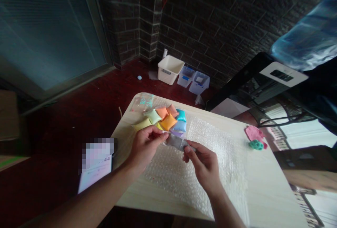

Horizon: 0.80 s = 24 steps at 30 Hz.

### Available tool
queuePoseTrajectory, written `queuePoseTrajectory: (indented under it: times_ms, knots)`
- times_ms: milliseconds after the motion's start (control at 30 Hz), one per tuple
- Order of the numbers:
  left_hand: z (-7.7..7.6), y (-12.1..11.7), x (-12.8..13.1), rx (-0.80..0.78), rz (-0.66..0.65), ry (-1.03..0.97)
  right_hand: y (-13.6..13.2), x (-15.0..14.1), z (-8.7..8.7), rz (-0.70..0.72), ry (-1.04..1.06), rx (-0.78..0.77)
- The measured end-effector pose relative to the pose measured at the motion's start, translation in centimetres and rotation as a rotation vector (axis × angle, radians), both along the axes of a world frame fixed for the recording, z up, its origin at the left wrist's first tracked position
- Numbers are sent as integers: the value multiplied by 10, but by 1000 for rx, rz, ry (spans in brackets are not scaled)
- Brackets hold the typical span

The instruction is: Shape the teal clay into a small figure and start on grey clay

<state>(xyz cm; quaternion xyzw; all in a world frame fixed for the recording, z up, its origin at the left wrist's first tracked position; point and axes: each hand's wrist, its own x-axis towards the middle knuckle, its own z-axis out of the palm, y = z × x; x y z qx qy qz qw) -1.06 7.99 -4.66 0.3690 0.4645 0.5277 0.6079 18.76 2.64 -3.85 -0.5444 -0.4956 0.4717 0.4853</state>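
Observation:
Between my hands, above the bubble wrap (184,178), is a small grey packet (175,142) with clear edges. My left hand (149,143) pinches its left corner between thumb and finger. At the other end, my right hand (201,161) grips the packet with thumb and fingers. Just beyond lies a cluster of small pillow-shaped packets: orange (169,122), pale green (153,116), turquoise (181,115), light blue (180,126) and other colours. A purple packet (177,134) is partly hidden behind the grey one.
The pale wooden table (273,189) carries pink lumps (254,133) and a green lump (256,145) at its right. A clear bag (142,102) lies at the far left corner. On the floor beyond stand a white basket (170,71) and clear bins (199,83). A lit screen (96,173) is left.

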Motion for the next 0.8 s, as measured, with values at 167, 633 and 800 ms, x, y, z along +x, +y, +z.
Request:
queuePoseTrajectory:
  times_ms: [167, 633, 800]
  knots:
    - [-5, 0, 0, 39, -42, -2, -1, 0, -1, 71, 34, -12]
    - [-10, -4, 6, 1, -56, -2, 1, 4, -7, 149, 101, -59]
    - [-11, -10, 9, 29, -52, 41, 4, 0, -6, 92, 114, -144]
